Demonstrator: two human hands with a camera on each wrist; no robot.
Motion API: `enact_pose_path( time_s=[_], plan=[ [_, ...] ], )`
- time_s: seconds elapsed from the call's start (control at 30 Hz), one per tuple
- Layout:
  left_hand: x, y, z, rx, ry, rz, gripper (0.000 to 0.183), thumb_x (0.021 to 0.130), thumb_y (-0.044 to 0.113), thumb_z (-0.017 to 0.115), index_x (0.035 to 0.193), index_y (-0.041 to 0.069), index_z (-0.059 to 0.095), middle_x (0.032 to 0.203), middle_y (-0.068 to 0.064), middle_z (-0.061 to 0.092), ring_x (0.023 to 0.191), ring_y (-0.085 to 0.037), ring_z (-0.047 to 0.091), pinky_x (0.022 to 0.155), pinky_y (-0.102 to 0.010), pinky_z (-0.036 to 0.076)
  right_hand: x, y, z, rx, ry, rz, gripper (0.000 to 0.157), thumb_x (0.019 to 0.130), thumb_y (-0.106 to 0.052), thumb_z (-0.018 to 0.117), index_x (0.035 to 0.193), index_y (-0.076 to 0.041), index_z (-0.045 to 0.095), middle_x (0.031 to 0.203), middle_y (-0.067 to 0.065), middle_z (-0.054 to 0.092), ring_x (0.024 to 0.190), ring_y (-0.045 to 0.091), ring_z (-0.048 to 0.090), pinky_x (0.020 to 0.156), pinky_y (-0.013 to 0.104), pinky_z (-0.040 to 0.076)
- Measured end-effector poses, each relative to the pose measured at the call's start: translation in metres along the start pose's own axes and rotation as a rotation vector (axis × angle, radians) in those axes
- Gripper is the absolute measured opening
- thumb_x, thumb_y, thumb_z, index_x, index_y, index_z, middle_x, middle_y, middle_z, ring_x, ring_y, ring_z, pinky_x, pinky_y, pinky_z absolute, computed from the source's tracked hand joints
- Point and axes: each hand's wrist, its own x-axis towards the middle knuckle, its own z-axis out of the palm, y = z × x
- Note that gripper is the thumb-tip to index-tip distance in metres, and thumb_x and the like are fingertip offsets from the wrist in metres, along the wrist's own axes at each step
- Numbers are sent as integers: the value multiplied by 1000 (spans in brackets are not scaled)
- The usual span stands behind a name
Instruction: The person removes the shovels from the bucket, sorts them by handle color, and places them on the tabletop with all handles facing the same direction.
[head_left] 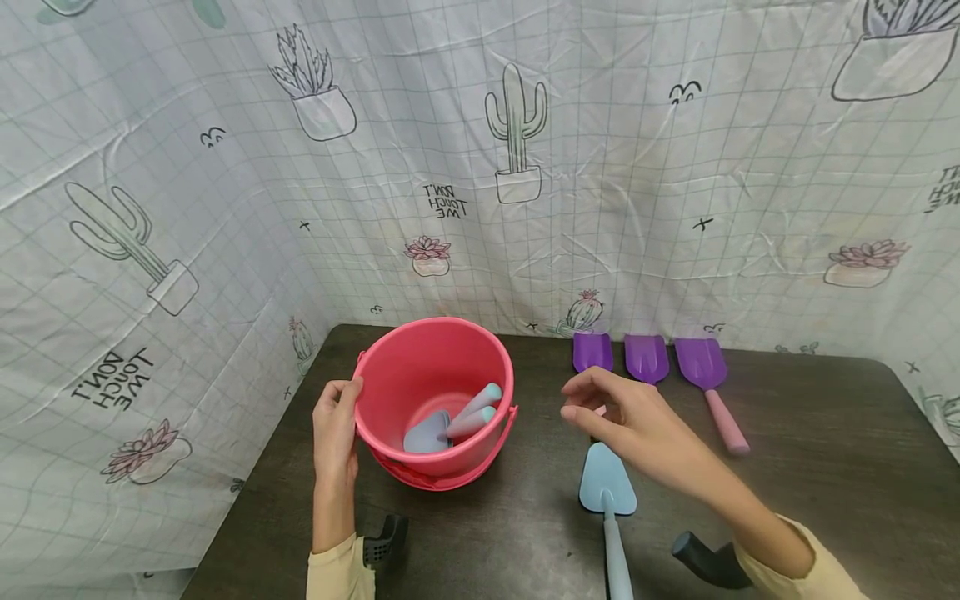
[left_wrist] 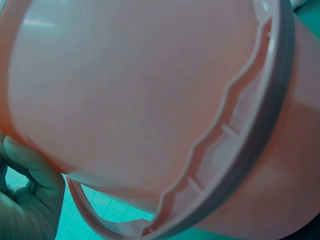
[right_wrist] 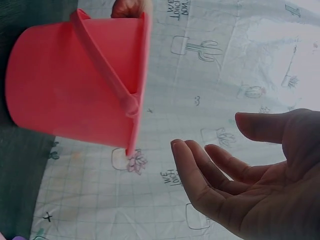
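My left hand (head_left: 336,425) grips the left rim of a pink bucket (head_left: 420,354), which stands upright on the dark table with its handle hanging down in front. Inside lie small toy shovels; a grey-blue blade (head_left: 426,435) and two pale handles (head_left: 472,422) with teal ends show. To the bucket's right, my right hand (head_left: 626,410) hovers with fingers loosely bent and apart, holding nothing. In the right wrist view its fingers (right_wrist: 197,182) and thumb are spread. Below it lies a light blue trowel (head_left: 607,482), its blade pointing away from me.
Three purple shovels lie in a row along the table's back edge: a left one (head_left: 592,353), a middle one (head_left: 647,358) and a right one (head_left: 702,363) with a pink handle. My right hand hides most of the other handles. A cactus-print curtain (head_left: 600,167) hangs behind.
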Motion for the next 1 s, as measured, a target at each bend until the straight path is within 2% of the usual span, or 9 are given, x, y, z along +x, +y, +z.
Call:
enact_pose_path(
  time_s=[0.17, 0.3, 0.5, 0.77, 1.0],
  plan=[
    [0, 0, 0, 10, 10, 1, 26, 105, 23, 59, 102, -3, 54, 74, -8, 62, 56, -13, 61, 49, -21, 49, 6, -6, 2, -19, 12, -4, 13, 102, -22, 68, 113, -16, 68, 98, -8, 70, 90, 11, 67, 76, 29, 57],
    [0, 0, -1, 12, 12, -8, 25, 105, 23, 59, 102, -2, 55, 75, -8, 63, 58, -13, 62, 50, -21, 49, 10, -8, 5, -26, 28, -21, 11, 101, -22, 69, 112, -18, 68, 99, -10, 71, 91, 8, 68, 82, 31, 57],
    [0, 0, 0, 15, 12, -11, 25, 105, 23, 59, 101, -2, 55, 75, -7, 62, 58, -13, 62, 50, -21, 49, 17, -14, 10, 25, 21, -25, 15, 102, -22, 68, 113, -13, 69, 104, -7, 71, 98, 9, 68, 86, 31, 57],
    [0, 0, 0, 11, 7, -11, 26, 105, 23, 60, 102, -2, 55, 73, -7, 63, 56, -12, 62, 49, -21, 49, 24, -19, 20, 55, -12, -49, 18, 101, -19, 69, 117, -10, 69, 104, -6, 72, 98, 11, 68, 83, 30, 58],
    [1, 0, 0, 12, 7, -11, 26, 105, 24, 59, 102, -2, 54, 74, -8, 63, 57, -13, 62, 50, -21, 49, 31, -23, 29, 108, -32, -53, 20, 100, -22, 71, 119, -16, 70, 110, -3, 72, 103, 12, 67, 82, 30, 57]
  ],
)
